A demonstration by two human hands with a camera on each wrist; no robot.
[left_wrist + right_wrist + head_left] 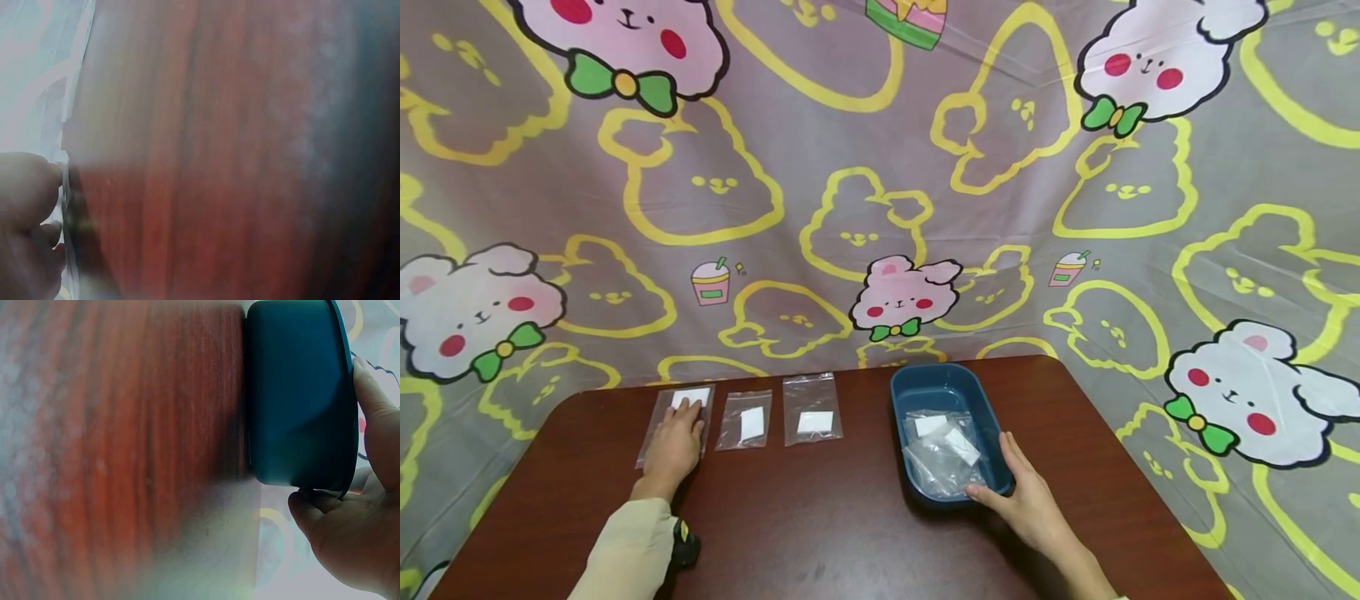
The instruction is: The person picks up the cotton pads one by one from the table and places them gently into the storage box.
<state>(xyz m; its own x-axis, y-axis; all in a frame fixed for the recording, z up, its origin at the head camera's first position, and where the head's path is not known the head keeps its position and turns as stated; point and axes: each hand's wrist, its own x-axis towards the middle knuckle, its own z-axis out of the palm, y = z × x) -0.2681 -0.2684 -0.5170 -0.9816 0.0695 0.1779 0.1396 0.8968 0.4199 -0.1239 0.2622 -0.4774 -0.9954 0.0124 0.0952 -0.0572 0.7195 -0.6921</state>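
My left hand (673, 446) rests on the leftmost clear zip bag (655, 417) on the table, fingers extended over the white rectangular piece (691, 395) inside it. In the left wrist view its fingers (28, 194) show at the left edge. Two more clear zip bags, a middle one (737, 408) and a right one (812, 390), lie beside it, each with a white piece. My right hand (1033, 504) holds the near right corner of a dark blue plastic tub (901, 417), thumb and fingers spread around the corner. Inside the tub lie overlapping clear bags (936, 467) with white pieces.
The brown wooden table (820, 525) has rounded far corners. Behind it and on both sides hangs a grey curtain (820, 208) with cartoon prints. A black band (685, 546) sits on the left wrist.
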